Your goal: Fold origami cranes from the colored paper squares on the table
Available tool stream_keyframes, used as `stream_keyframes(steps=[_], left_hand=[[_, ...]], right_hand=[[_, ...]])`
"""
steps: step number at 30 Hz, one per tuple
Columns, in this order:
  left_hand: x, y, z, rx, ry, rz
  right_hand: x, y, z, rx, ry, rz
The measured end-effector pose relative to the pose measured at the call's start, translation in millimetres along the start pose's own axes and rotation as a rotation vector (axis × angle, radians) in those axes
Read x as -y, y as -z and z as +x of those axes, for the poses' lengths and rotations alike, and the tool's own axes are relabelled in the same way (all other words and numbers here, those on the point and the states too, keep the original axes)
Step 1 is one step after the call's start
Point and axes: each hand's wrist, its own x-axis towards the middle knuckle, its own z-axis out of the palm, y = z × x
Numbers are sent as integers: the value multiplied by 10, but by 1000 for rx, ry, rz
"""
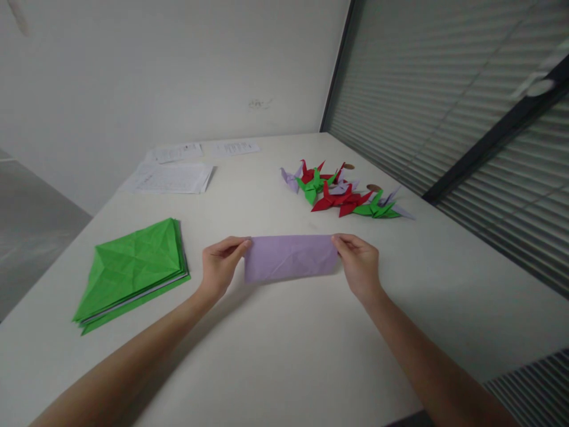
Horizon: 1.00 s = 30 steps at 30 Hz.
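A purple sheet of origami paper (291, 258), folded into a long rectangle with faint creases, is stretched between my two hands just above the white table. My left hand (223, 264) pinches its upper left corner between thumb and fingers. At the upper right corner, my right hand (359, 264) grips it the same way. To the left of my left hand lies a stack of creased green paper sheets (136, 261), with a paler layer showing near the bottom edge. Beyond the purple paper sits a cluster of folded paper cranes (313, 187) in red, green and purple.
The white table (275, 367) reaches back to a pale wall. Printed papers (173, 178) lie at the far left. A window with blinds (444, 89) runs along the right side. Small brown round spots (373, 188) show beside the cranes.
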Motion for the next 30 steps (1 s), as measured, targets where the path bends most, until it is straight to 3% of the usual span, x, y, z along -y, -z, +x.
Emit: stream_keyframes(steps=[9,18,30], left_hand=[[-40,-53,-26,-31,159,-110],[-131,-100,-33,-42,268,-252],[-8,-60,-5,-24,285,-184]], right_hand=[[32,14,14,-5,97,-86],[40,11,11,0,78,-87],[-113,41,75,107,105,-184]])
